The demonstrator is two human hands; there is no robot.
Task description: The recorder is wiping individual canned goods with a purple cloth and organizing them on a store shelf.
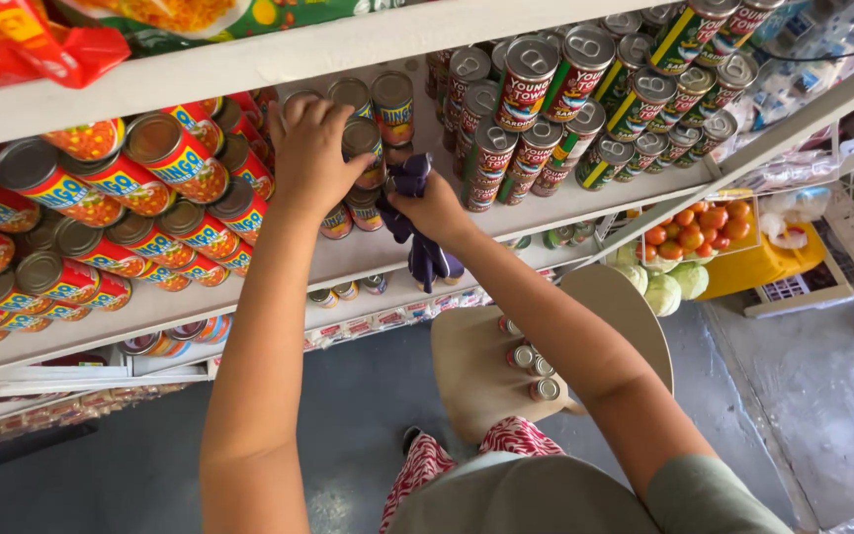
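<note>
left hand (310, 158) closed on a can (362, 141) on the white shelf (555, 213) | right hand (434, 208) gripping purple cloth (421, 247) just beside that can | red-label cans (150, 168) stacked left | small cans (531, 361) on stool (476, 386) below

Around you: stocked shelves and produce.
Green-and-red tins (635, 99) crowd the shelf's right end; four small tins (531, 361) sit on a beige stool (467, 376); tomatoes (699, 227) and cabbages (664, 289) lie beyond.
</note>
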